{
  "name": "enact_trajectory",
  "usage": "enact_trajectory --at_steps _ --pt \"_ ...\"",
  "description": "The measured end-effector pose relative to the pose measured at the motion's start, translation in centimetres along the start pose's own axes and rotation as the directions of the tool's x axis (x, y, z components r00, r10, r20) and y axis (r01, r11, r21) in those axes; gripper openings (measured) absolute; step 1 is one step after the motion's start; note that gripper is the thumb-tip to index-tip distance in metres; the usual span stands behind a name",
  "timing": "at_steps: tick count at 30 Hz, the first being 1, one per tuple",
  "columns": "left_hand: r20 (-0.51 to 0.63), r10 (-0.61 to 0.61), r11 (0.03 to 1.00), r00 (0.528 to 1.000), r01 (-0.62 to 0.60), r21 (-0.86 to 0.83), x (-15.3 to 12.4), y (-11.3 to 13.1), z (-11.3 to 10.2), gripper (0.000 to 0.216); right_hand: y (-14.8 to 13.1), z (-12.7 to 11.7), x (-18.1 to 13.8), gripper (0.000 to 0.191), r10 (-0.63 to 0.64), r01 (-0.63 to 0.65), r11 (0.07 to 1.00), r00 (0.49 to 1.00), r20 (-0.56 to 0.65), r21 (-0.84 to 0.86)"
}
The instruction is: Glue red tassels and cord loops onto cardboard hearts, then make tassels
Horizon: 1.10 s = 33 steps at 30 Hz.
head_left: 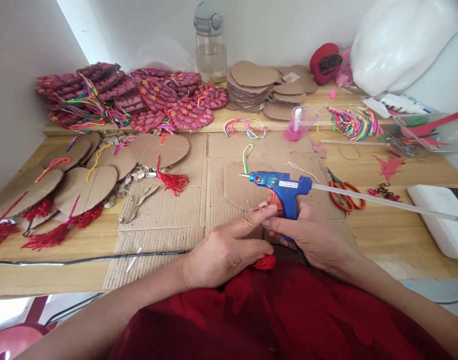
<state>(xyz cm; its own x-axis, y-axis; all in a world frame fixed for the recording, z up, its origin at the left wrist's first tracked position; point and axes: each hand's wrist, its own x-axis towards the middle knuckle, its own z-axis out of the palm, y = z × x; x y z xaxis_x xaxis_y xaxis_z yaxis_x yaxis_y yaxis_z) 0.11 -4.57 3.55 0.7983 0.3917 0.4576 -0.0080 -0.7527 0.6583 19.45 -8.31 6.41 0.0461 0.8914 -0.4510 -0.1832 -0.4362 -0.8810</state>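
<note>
My right hand (315,235) is wrapped round the handle of a blue glue gun (289,192), whose nozzle points left and whose long clear glue stick (382,199) juts out to the right. Close beside it, my left hand (224,250) has its fingers bent over a red tassel (265,262), with its index finger reaching toward the gun's orange trigger. Under the gun and hands lies a cardboard disc (236,182), partly hidden. A yellow and green cord loop (247,155) stands out from its top edge.
Tasselled cardboard discs (86,187) lie at left, decorated pink pieces (168,97) behind them. Stacked plain discs (251,82), a bottle (210,55) and a pink cup (298,125) stand at the back. Orange-handled pliers (345,195) and a white box (439,220) are at right. A black cable (89,260) crosses the front.
</note>
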Motion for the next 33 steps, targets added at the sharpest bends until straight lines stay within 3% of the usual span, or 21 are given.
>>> enact_trajectory --at_steps 4,12,17,21,24,30,33 --pt "-0.006 -0.017 0.999 1.000 0.017 0.043 -0.1 -0.3 -0.1 0.017 -0.1 -0.2 0.4 0.026 -0.005 0.005 1.000 0.999 -0.052 -0.015" --pt "-0.192 0.050 0.980 0.980 -0.011 0.200 -0.4 -0.9 0.3 0.016 0.1 -0.4 1.1 0.033 -0.050 0.052 0.998 0.994 -0.100 0.026" --pt "-0.105 0.062 0.981 0.992 -0.041 0.192 -0.7 -0.8 0.2 0.020 -0.4 -0.4 1.8 0.032 -0.098 0.093 0.994 0.989 -0.111 -0.051" --pt "0.006 0.123 0.930 0.992 -0.117 0.349 -0.7 -0.8 -0.3 0.025 -0.6 -0.3 2.6 0.036 -0.127 0.114 0.987 0.985 -0.118 -0.118" --pt "0.048 0.112 0.893 0.992 -0.122 0.432 -0.7 -0.9 -0.5 0.029 -0.6 -0.4 3.4 0.029 -0.173 0.157 0.967 0.983 -0.068 -0.201" --pt "0.113 0.030 0.868 0.993 -0.082 0.490 -0.8 -1.4 -0.5 0.032 -0.8 -0.4 5.0 0.017 -0.350 0.343 0.843 0.935 0.061 -0.414" --pt "0.130 -0.002 0.855 0.991 -0.066 0.514 -0.9 -1.5 -0.5 0.033 -0.8 -0.3 5.5 0.013 -0.385 0.364 0.798 0.921 0.058 -0.481"
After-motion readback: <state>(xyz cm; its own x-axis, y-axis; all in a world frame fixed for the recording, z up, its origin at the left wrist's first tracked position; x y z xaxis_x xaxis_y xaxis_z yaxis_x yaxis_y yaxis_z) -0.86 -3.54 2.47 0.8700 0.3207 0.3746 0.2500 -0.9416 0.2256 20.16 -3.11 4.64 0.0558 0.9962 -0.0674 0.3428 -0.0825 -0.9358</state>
